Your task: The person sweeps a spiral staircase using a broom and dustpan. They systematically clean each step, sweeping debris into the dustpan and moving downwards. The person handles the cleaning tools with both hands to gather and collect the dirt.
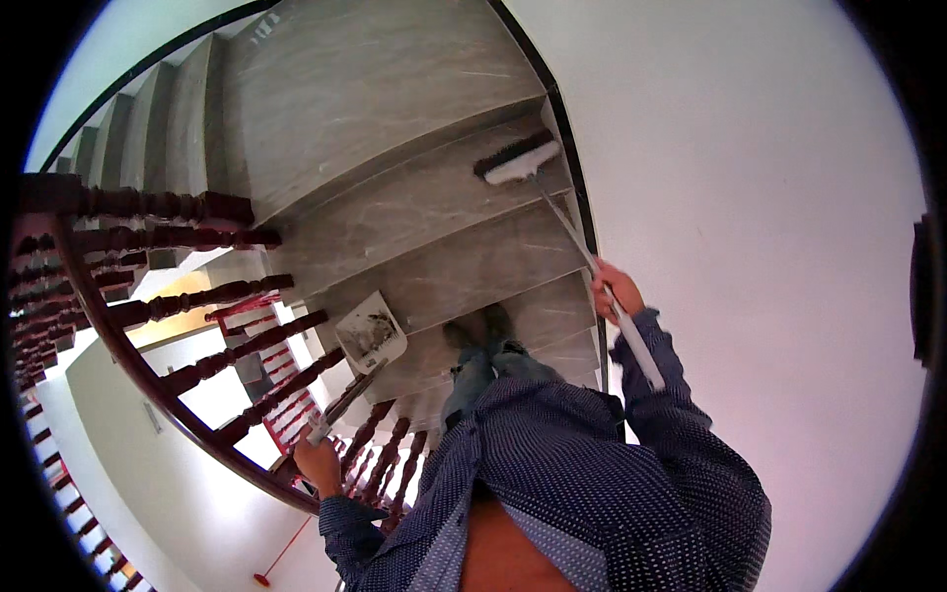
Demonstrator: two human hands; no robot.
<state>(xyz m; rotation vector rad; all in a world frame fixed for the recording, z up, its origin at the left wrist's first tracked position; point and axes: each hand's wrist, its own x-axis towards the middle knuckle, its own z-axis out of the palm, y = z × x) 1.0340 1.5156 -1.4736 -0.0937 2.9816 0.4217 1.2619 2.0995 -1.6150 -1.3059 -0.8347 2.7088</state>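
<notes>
My right hand (pixel 618 290) grips the pale handle of a broom (pixel 523 164). Its white head with dark bristles lies on a grey stair tread (pixel 414 185), close to where the tread meets the wall. At the left, my left hand (pixel 318 460) is closed around the upper end of a long-handled dustpan (pixel 392 344). The white pan rests at the baluster side of a lower tread, with dark dirt or debris in it. My feet (pixel 477 329) stand on the steps between the two tools.
A dark red wooden handrail (pixel 174 403) with turned balusters (pixel 244 351) curves along the left. A white wall (pixel 740 222) with a black skirting strip (pixel 566 126) borders the right. Above the broom is a wide landing (pixel 385 66), and more steps (pixel 170 111) rise at upper left.
</notes>
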